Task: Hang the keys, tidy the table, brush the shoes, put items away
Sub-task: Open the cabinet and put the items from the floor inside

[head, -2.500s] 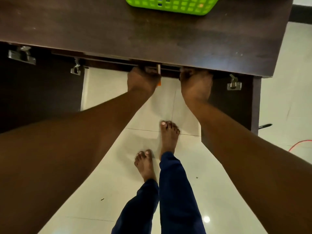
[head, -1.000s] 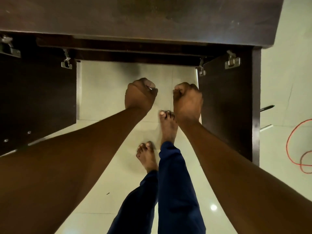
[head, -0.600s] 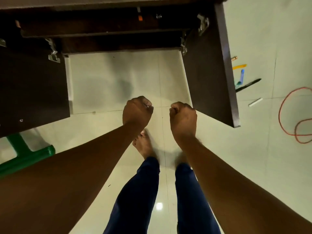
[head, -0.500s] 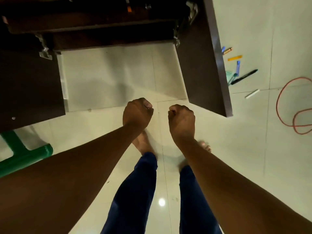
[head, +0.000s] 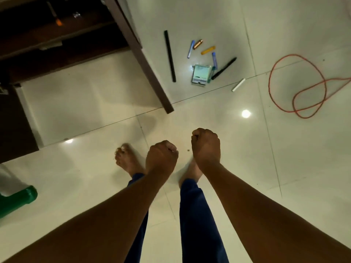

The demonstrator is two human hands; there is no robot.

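My left hand [head: 161, 158] and my right hand [head: 206, 147] are held out side by side over the floor, both curled into fists with nothing visible in them. Loose items lie on the tiles beyond them, right of the dark table's side panel [head: 146, 61]: a long black stick [head: 170, 56], several pens [head: 224, 68], a yellow marker [head: 208, 50], a copper tube [head: 198, 44], a small green and white box [head: 201, 74] and a white stick [head: 238, 84]. No keys or shoes are in view.
An orange cord [head: 303, 86] loops on the floor at the right. A green plastic leg [head: 17, 200] juts in at the lower left. Under the table, an orange-tipped thing [head: 58, 20] sits in shadow. My bare feet stand on white tiles [head: 247, 158].
Both hands came away from the table's underside and drew back as fists. I stepped back and turned right, so the tabletop and green basket left view and the floor items appeared.
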